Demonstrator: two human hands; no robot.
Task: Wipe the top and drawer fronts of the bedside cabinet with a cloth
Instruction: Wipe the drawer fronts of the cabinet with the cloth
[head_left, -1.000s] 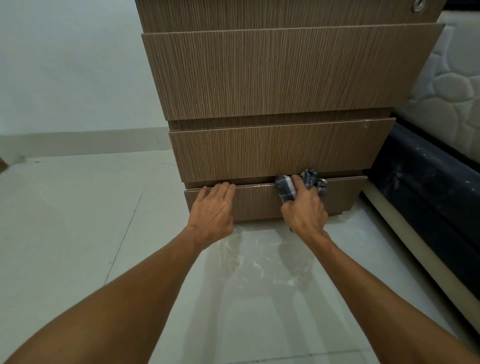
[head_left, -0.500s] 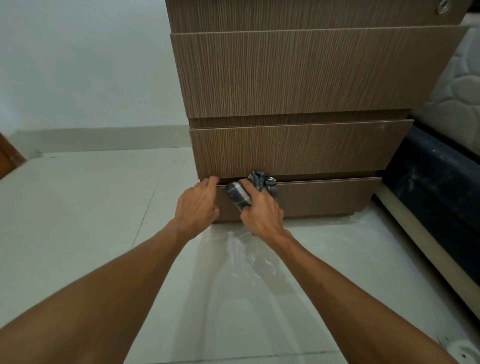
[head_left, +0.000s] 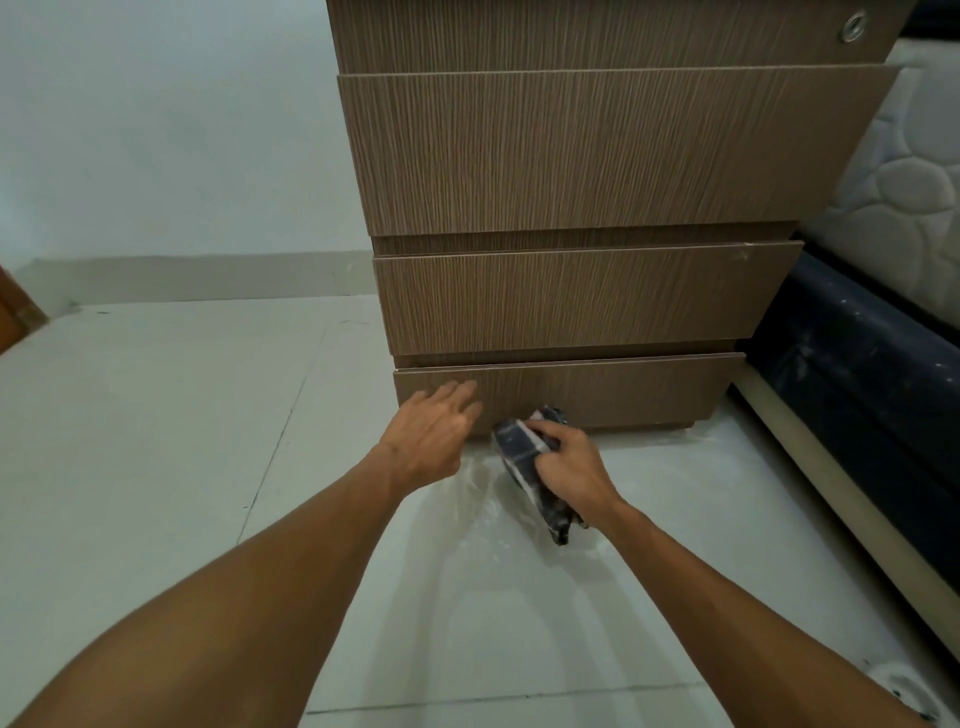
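The bedside cabinet (head_left: 597, 156) is brown wood-grain with several stacked drawer fronts, and its top is out of view. The bottom drawer front (head_left: 613, 392) sits just above the floor. My right hand (head_left: 571, 467) grips a dark checked cloth (head_left: 524, 452) low at the left part of that drawer front, by its lower edge; the cloth's tail hangs toward the floor. My left hand (head_left: 434, 431) is open, fingertips resting on the left end of the bottom drawer front.
Pale floor tiles (head_left: 156, 441) spread to the left and toward me. A dark bed base (head_left: 872, 379) with a white quilted mattress (head_left: 904, 192) stands right of the cabinet. A round lock (head_left: 853, 26) sits on the top drawer. A wall runs behind.
My right hand has dropped with the cloth from the bottom drawer's top edge to its lower edge near the floor. My left hand has eased off the drawer's top edge.
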